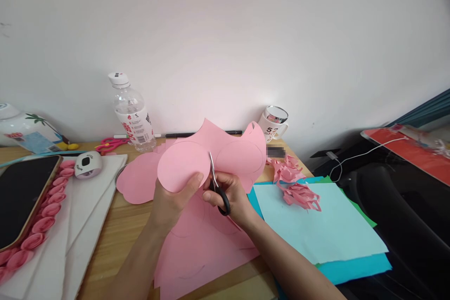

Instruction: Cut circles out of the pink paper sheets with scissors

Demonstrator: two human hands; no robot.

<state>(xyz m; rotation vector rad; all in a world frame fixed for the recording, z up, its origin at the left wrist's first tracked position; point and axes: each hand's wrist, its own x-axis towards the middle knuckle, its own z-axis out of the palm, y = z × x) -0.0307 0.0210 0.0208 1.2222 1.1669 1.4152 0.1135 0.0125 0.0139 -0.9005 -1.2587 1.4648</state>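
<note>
My left hand (176, 199) pinches a rounded part of a pink paper sheet (183, 164), thumb on top. In my right hand (228, 194) are scissors (220, 190) with black handles, fingers in the loops. Their blades point up and lie at the edge of the rounded part, beside my left thumb. To the right the rest of the sheet curls up, with a drawn circle on it. Below my hands lies more pink paper (211, 262) with pencil curves. Several cut pink rounds (138, 180) rest left of my left hand.
A plastic bottle (135, 117) and a white mug (274, 122) stand by the wall. Pink scraps (300, 194) lie on light blue paper (316, 239) at right. At left are a phone (26, 197), rolled pink paper pieces (44, 224) and pink-handled scissors (112, 144).
</note>
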